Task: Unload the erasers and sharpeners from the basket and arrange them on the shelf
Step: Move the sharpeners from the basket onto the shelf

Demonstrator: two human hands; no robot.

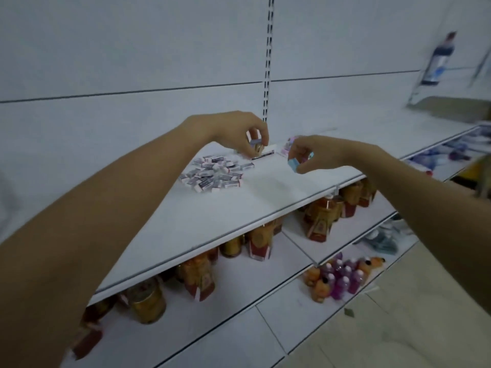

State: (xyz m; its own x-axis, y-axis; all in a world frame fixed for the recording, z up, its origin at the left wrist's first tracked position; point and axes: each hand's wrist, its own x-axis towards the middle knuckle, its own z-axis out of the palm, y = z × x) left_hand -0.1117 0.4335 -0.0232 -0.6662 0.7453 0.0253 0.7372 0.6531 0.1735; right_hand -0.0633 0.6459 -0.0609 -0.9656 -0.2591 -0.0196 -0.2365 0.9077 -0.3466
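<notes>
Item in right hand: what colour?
Light blue item, pinched by the right hand; shows best in head view.

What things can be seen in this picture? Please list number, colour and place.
shelf: one, white, centre
eraser pile: many pieces, white and grey, on shelf
pink packs: few, blurred, on shelf beyond right hand
amber jars: many, red labels, shelf below
small bottles: several, purple and orange, lowest shelf
dark bottle: one, blurred, upper right
grey piece: one, in left hand
blue piece: one, pale, in right hand
left hand: one, pinches grey piece
right hand: one, pinches blue piece
</notes>
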